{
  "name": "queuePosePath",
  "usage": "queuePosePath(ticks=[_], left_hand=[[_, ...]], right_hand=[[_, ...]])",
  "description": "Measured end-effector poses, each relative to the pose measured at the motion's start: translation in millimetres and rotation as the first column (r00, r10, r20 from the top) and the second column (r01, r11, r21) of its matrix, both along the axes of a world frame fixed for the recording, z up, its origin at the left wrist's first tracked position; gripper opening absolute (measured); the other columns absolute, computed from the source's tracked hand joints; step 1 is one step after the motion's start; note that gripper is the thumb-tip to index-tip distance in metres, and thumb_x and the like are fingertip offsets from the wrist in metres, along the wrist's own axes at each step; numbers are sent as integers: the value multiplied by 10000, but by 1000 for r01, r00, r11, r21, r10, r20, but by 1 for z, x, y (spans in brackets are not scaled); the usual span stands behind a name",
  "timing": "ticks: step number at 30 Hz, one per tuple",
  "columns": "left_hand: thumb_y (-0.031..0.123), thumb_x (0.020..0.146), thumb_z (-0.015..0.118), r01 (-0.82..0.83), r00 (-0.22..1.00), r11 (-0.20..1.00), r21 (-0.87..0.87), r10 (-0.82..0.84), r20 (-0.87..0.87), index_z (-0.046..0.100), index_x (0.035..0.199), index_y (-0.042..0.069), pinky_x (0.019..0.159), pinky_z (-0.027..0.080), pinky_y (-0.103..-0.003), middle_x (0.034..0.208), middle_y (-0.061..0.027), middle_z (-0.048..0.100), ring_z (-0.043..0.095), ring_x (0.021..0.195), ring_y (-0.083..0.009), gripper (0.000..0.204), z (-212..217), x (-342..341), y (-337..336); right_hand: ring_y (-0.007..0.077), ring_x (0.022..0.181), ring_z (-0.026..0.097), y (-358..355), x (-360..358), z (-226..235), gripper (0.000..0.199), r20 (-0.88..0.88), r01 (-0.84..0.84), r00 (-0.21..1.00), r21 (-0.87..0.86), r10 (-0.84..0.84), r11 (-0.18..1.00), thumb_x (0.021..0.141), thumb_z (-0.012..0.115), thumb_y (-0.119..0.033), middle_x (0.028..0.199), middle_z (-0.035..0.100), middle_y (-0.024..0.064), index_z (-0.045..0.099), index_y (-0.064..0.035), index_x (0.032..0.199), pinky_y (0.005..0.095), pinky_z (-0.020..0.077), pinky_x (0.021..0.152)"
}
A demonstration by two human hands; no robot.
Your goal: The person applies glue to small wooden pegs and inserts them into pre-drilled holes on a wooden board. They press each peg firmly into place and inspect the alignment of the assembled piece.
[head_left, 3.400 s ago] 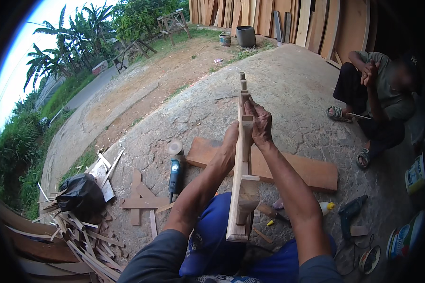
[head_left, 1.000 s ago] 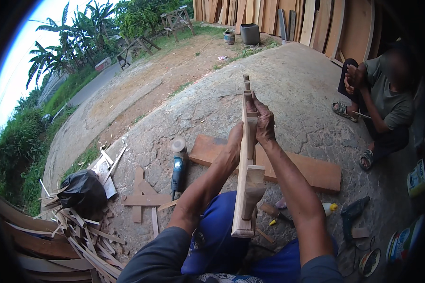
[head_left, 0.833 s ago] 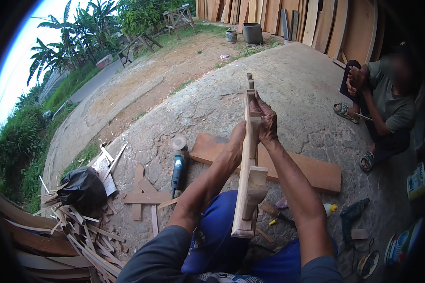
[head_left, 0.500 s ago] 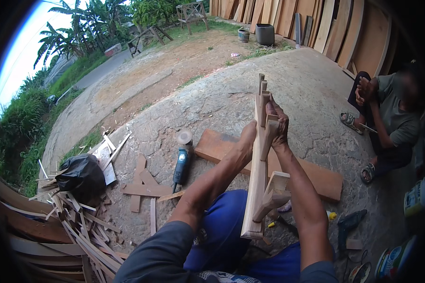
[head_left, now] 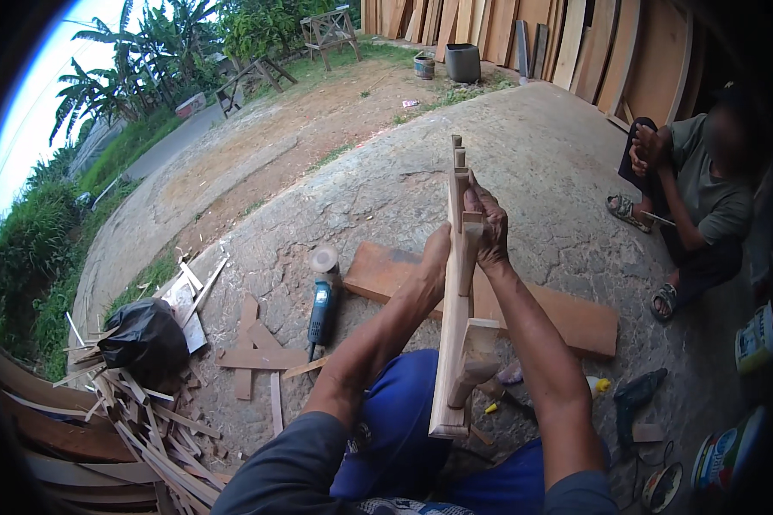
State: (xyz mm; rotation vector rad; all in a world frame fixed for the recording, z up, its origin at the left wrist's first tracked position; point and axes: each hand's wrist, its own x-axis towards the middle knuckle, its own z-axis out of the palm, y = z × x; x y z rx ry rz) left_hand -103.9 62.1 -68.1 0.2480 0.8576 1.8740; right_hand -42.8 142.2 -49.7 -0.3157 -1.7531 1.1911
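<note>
A long pale wooden rack with several angled pegs is held up before me, its near end over my lap and its far end pointing away. My left hand grips its left side, the fingers mostly hidden behind the wood. On the other side my right hand is wrapped round the rack beside a peg, the thumb against the wood. Beneath it a thick reddish-brown plank lies on the ground. A blue angle grinder with a round disc rests left of my left forearm.
Wood strips and a black plastic bag are heaped at left, near crossed wooden offcuts. A drill and tubs stand at right. A seated person is close by. Boards lean at the back.
The rack has turned slightly in my hands, so its pegs look more edge-on. The whole view has shifted a little; both hands keep their grip.
</note>
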Motion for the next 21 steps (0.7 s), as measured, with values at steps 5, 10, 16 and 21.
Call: queuePosePath(ticks=[5,10,16,21], left_hand=[[215,1040,419,14,995,996,-92,-22,-95,600,1123,3,565,582,-315,871,-93,675,682,649,-182,291,15,5,-12],[219,1043,427,-10,999,990,-139,6,-32,601,1131,-3,565,578,-325,866,-95,675,679,646,-194,295,25,9,-17],[267,1057,402,108,994,994,-28,-108,4,587,1086,7,549,565,-327,829,-101,662,666,638,-197,320,-19,-18,1],[329,1076,359,69,997,993,-97,-65,44,563,1038,56,515,531,-315,771,-94,616,620,598,-178,343,-9,-8,-1]], right_hand=[[285,1285,563,-1,1,1,458,6,12,1000,24,-12,1000,1052,516,-294,1404,601,189,536,-76,1455,351,418,1087],[279,1314,548,-13,5,12,604,-36,98,995,72,-96,993,1053,512,-342,1443,561,207,349,-70,1567,361,429,1084],[295,1347,520,-9,3,15,627,-45,76,996,94,-72,993,1061,495,-369,1513,474,221,312,-72,1582,372,419,1105],[303,1355,519,32,52,70,488,280,-197,959,532,49,824,1017,570,-203,1463,533,156,483,-131,1492,377,434,1125]])
